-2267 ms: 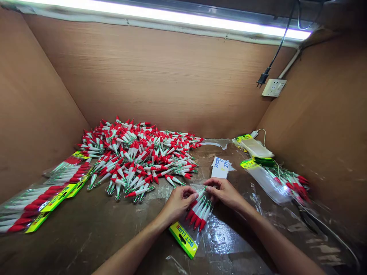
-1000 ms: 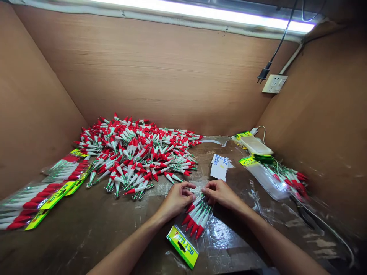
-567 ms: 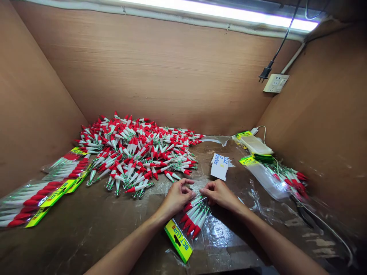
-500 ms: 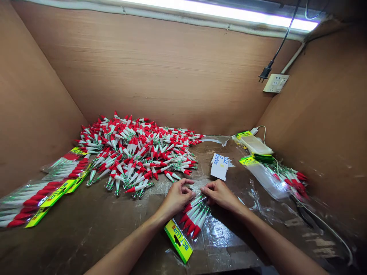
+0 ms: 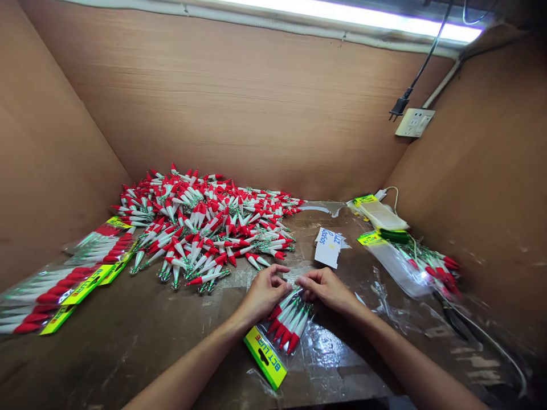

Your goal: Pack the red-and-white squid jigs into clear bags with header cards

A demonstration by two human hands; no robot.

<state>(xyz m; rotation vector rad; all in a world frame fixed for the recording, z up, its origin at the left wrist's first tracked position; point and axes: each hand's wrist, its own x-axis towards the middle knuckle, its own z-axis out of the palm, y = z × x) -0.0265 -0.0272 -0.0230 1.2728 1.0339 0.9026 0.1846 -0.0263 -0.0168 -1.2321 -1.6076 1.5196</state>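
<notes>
A clear plastic bag of red-and-white fishing lures (image 5: 291, 324) lies in front of me, its yellow-green header (image 5: 265, 357) pointing toward my body. Inside it, several lures lie side by side with their green hooked ends away from me. My left hand (image 5: 269, 290) pinches the far left edge of this bag between thumb and fingers. At the far right corner, the thumb and fingertips of my right hand (image 5: 318, 287) are closed on the same open end. Just beyond my hands lies a small white card (image 5: 326, 248) with blue handwriting.
A large heap of loose red-and-white lures (image 5: 205, 228) covers the back left. Filled bags (image 5: 72, 285) lie stacked at the left. Flat unfilled bags (image 5: 397, 267), more lures (image 5: 440, 267), black-handled pliers (image 5: 455, 316) and a white cable (image 5: 496, 341) are at the right. A plug (image 5: 399, 107) hangs above.
My right hand has shifted slightly left along the bag's far end, closer to my left hand. The view has tilted a little; the bag stays in place.
</notes>
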